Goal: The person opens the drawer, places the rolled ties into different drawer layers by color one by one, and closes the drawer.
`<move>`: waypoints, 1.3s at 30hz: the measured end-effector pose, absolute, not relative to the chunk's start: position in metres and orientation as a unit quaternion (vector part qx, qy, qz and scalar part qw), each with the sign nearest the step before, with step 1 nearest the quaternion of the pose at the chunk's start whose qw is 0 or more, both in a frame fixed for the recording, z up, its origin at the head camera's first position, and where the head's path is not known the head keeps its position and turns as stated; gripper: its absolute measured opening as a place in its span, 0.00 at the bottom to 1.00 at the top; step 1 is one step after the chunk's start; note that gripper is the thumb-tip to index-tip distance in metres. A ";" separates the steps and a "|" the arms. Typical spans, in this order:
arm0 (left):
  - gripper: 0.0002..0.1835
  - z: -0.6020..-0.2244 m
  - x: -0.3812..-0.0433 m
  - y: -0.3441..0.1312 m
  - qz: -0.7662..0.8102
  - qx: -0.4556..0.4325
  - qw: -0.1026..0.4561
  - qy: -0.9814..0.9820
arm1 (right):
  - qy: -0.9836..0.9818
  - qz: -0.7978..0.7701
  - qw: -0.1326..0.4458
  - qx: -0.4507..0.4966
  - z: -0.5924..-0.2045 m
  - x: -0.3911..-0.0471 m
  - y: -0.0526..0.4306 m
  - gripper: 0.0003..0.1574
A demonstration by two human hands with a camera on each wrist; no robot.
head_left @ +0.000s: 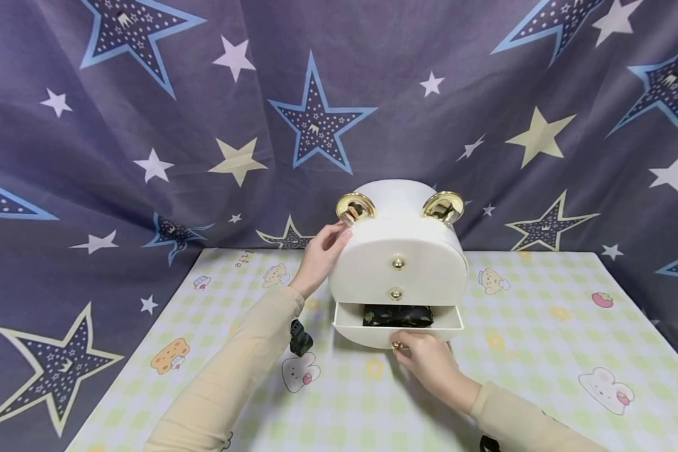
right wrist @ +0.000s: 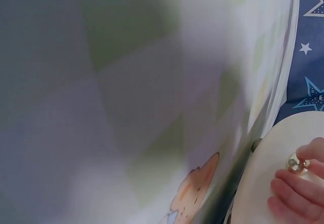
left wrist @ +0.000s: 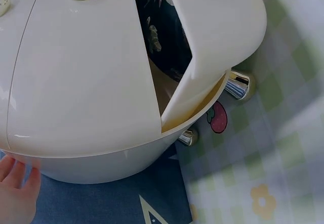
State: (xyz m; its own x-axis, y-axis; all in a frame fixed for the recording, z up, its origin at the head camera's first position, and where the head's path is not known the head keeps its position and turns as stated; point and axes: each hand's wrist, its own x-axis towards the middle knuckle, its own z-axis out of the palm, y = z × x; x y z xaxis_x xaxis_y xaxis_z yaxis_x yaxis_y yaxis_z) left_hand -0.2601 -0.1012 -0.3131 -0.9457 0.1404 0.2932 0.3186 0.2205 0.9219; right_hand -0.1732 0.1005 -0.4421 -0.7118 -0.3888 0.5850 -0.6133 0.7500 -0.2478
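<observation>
A white rounded storage box (head_left: 373,273) with gold ear-shaped dishes on top stands on the table. Its bottom drawer (head_left: 361,337) is pulled partway out. Inside the drawer lies a black patterned item (head_left: 398,316), which looks like folded fabric or a pouch; the left wrist view shows its leaf-like print. My right hand (head_left: 429,361) pinches the gold knob (right wrist: 294,162) on that drawer's front. With fingers lightly bent, my left hand (head_left: 320,257) rests against the box's upper left side, just below the left gold ear (head_left: 356,207). Two upper drawers with gold knobs are closed.
A checkered cloth (head_left: 542,326) with cartoon prints covers the table. Close behind the box hangs a dark blue star-patterned curtain (head_left: 398,144). Short gold feet (left wrist: 240,85) lift the box off the cloth. A black strap device (head_left: 301,339) sits at the left wrist.
</observation>
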 end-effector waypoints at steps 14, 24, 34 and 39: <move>0.19 -0.314 -0.260 -0.101 -0.606 -0.145 0.073 -0.779 | -0.890 0.220 0.285 0.280 -0.445 -0.188 0.098 0.14; 0.19 -0.313 -0.259 -0.101 -0.605 -0.145 0.070 -0.780 | -0.894 0.236 0.266 0.272 -0.444 -0.194 0.098 0.12; 0.19 -0.313 -0.259 -0.101 -0.607 -0.143 0.071 -0.779 | -0.894 0.228 0.273 0.271 -0.445 -0.198 0.098 0.12; 0.19 -0.313 -0.259 -0.101 -0.608 -0.142 0.071 -0.778 | -0.899 0.230 0.261 0.265 -0.444 -0.199 0.099 0.11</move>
